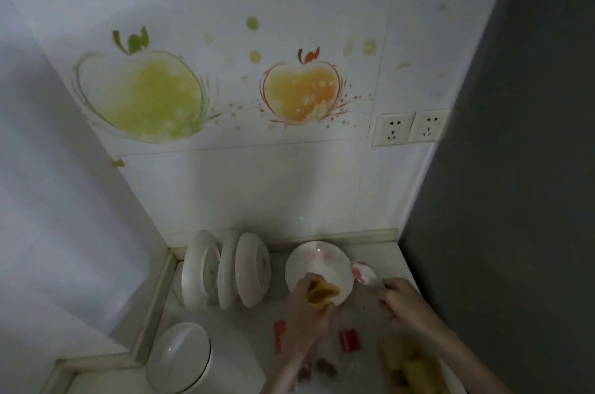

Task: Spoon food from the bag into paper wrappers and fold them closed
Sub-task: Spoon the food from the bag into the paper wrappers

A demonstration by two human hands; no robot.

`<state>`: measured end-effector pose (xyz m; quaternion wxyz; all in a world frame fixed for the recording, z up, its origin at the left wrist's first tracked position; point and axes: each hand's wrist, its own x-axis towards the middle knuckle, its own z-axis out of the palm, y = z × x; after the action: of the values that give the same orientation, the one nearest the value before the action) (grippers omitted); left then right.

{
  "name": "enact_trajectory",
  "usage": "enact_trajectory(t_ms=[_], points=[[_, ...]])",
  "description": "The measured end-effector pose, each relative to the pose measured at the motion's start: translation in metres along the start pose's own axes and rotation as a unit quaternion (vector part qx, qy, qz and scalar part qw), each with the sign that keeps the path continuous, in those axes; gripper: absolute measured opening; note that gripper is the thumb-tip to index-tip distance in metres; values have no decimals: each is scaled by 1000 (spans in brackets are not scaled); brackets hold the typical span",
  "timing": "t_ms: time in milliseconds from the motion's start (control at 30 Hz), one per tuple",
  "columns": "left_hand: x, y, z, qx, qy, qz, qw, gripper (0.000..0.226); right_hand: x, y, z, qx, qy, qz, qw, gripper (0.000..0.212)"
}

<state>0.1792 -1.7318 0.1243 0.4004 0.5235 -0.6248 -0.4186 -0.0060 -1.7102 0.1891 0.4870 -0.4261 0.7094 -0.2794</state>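
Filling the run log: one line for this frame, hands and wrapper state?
left hand: grips yellow wrapper over plate | right hand: holds spoon beside plate | fold: not done

The bag (pixel 325 358) is blurred; bottom edge cuts the yellow wrappers (pixel 412 371).

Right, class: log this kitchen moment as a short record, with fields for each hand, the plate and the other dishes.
left hand: holds a yellow wrapper over the plate's near edge
right hand: grips a spoon beside the plate
plate: flat on the counter
dishes: on edge in a rack at the left
bowls: stacked upside down
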Motion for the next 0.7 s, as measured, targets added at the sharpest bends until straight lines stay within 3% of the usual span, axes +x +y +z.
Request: enact_trajectory(t_ms=[200, 367, 467, 567, 700], points=[[-15, -53, -5, -18, 12, -125, 992, 24, 14, 67, 6, -172, 34, 25, 984, 13], [-28, -95, -7, -6, -5, -266, 964, 43, 16, 106, 15, -302, -15, 47, 952, 24], [-44, -120, -9, -23, -13, -301, 953, 46, 14, 121, 23, -267, -15, 52, 962, 14], [-59, -142, -17, 16, -7, -337, 941, 40, 18, 137, 29, -228, -42, 72, 970, 31], [-59, -157, -26, 57, -45, -373, 925, 45, 30, 152, 30, -183, -38, 55, 981, 11]])
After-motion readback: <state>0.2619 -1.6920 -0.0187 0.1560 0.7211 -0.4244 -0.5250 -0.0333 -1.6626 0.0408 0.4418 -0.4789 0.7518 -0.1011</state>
